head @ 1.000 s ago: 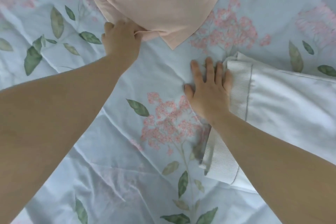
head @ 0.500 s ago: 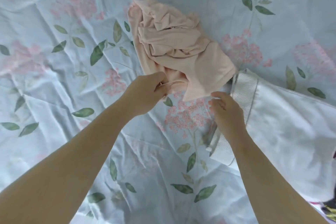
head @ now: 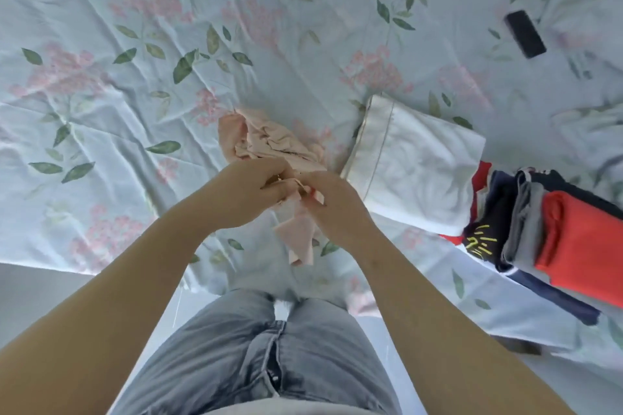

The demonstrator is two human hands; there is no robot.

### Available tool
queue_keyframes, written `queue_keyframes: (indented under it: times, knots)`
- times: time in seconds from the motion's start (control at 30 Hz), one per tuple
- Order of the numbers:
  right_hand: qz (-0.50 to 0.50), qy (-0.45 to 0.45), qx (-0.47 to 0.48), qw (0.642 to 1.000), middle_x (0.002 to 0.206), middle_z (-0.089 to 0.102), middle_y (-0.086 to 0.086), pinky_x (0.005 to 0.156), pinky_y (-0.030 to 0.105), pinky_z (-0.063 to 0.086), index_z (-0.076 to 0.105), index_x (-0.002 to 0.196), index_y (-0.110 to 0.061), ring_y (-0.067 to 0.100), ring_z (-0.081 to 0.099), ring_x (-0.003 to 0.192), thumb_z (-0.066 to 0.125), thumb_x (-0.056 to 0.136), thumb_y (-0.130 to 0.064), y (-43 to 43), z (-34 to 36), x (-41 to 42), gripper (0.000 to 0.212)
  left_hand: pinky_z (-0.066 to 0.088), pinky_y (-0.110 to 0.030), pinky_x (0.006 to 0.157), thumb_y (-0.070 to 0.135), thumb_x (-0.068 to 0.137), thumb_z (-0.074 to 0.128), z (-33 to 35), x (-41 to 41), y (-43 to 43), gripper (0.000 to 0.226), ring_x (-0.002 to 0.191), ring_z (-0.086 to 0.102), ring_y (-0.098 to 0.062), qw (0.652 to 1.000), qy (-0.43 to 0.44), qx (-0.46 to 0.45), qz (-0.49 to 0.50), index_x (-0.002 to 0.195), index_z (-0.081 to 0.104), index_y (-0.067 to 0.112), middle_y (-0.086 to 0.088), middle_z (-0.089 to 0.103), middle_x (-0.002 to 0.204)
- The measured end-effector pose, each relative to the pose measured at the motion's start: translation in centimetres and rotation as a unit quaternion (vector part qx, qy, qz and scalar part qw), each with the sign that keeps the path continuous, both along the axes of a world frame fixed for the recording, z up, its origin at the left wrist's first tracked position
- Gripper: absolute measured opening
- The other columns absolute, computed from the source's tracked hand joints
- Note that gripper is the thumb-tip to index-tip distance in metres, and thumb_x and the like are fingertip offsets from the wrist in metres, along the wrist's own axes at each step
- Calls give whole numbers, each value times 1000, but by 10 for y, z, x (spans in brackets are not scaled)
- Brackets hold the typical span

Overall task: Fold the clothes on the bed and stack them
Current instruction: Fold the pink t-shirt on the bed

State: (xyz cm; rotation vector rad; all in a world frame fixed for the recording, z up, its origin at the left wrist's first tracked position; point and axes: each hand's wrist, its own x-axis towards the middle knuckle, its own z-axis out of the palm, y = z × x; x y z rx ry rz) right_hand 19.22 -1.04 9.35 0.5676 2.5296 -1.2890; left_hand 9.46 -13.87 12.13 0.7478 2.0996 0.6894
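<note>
- Bed fills most of the view — pale blue sheet, creased, printed with pink flower clusters and green leaves; its near edge drops to a pale floor at lower left.
- Person stands at the edge; grey jeans show below the arms.
- Pink garment — thin, soft, crumpled into a bunch — is at the bed's near middle, with a loose strip hanging down between the wrists.
- Left hand and right hand meet at its near edge, both clenched on the fabric; fingertips are buried in folds.
- White folded garment lies just right, ribbed hem toward the pink one.
- Stack of folded clothes — red, grey, navy — cut off by the right frame.
- Dark flat object far right; too blurred to identify.
</note>
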Motion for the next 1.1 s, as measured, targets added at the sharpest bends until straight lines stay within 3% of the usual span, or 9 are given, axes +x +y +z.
queue_keyframes:
  times: [0.13, 0.23, 0.3, 0.43, 0.6, 0.7, 0.9, 1.0, 1.1]
  knots:
    - [-8, 19, 17, 1000, 90, 64, -2, 78, 30, 44, 66, 100, -15, 14, 55, 85, 47, 94, -13, -12, 11, 25, 20, 37, -13, 59, 31, 94, 53, 17, 19, -13, 19, 65, 49, -7, 999, 1, -2, -47, 81, 59, 18, 6, 56, 72]
    - [-29, 29, -15, 999, 89, 61, -1, 69, 15, 37, 63, 101, -11, 11, 50, 78, 45, 97, -18, -25, 19, 39, 19, 30, -18, 69, 26, 95, 52, 24, 22, -24, 18, 72, 47, 3, 998, 36, 14, -48, 83, 59, 15, 10, 53, 77]
    - [-52, 33, -50, 997, 83, 56, 0, 62, 13, 34, 61, 100, -8, 9, 46, 70, 45, 98, -19, -33, 25, 43, 20, 28, -24, 78, 25, 95, 52, 26, 23, -30, 17, 78, 47, 1, 999, 21, 25, -13, 85, 60, 14, 7, 56, 76]
    - [-113, 49, -93, 988, 73, 49, -4, 57, 20, 32, 56, 86, -9, 10, 42, 65, 46, 98, -22, -35, 40, 36, 21, 38, -27, 68, 20, 97, 48, 31, 24, -27, 20, 70, 48, -14, 991, -24, 67, 110, 79, 55, 16, 2, 55, 73]
    - [-153, 96, -157, 971, 62, 45, -11, 52, 12, 32, 52, 71, -21, 1, 39, 52, 72, 81, -30, -32, 66, 20, 25, 41, -24, 57, 21, 98, 47, 50, 15, -18, 25, 61, 50, -12, 943, -122, 163, 262, 77, 61, 15, 2, 57, 68]
    - [-116, 48, -87, 988, 55, 39, -11, 48, 15, 29, 43, 62, -21, 3, 36, 48, 70, 82, -27, -24, 72, 16, 34, 53, -24, 56, 22, 99, 46, 66, 7, -17, 26, 64, 61, -14, 890, -214, 225, 335, 86, 63, 8, -4, 65, 72]
    - [-121, -8, -5, 993, 65, 43, -4, 58, 27, 33, 40, 71, -16, 13, 38, 58, 44, 96, -26, -17, 58, 23, 27, 58, -26, 57, 23, 100, 43, 78, -5, -19, 30, 65, 70, -14, 839, -286, 270, 375, 87, 66, 7, -5, 73, 72]
    - [-165, 1, -49, 985, 66, 41, -4, 56, 25, 30, 40, 74, -14, 12, 37, 59, 40, 99, -27, -15, 52, 22, 29, 57, -25, 57, 23, 99, 46, 79, -9, -19, 28, 64, 69, -15, 841, -279, 272, 375, 85, 66, 9, -4, 72, 71]
    - [-241, 58, -120, 961, 67, 42, -3, 57, 23, 31, 46, 76, -12, 11, 38, 61, 48, 96, -31, -11, 52, 23, 28, 54, -31, 65, 24, 98, 48, 77, -17, -22, 24, 70, 65, -18, 850, -236, 260, 391, 86, 64, 11, -6, 69, 77]
